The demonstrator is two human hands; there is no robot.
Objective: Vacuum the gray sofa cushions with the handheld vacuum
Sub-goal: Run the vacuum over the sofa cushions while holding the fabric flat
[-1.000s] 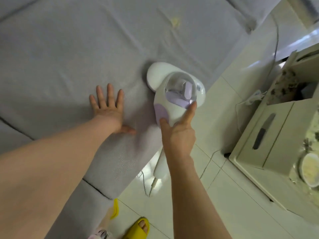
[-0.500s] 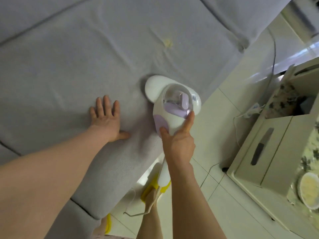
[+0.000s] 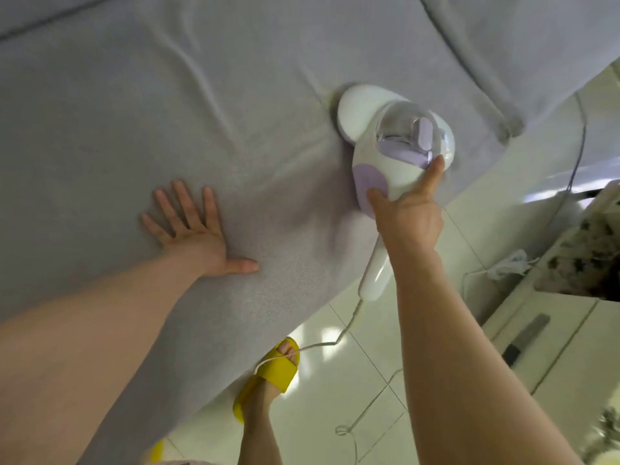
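Sofa cushion (image 3: 167,112) creased, left hand (image 3: 194,236) spread flat, right hand (image 3: 407,216) clamped on vacuum (image 3: 399,146), pale tiled floor (image 3: 328,391)

The handheld vacuum (image 3: 396,152) has slid further up the gray sofa cushion (image 3: 167,95), pushed along by the right hand (image 3: 407,216). Its head now sits about where that little yellow spot was a second ago, and I can't really see the spot anymore. The left hand (image 3: 191,236) has spread its fingers wider and ended up further from the vacuum. One foot in a yellow slipper (image 3: 268,374) has stepped up to the sofa edge, and the cord (image 3: 339,340) now trails across its toes.
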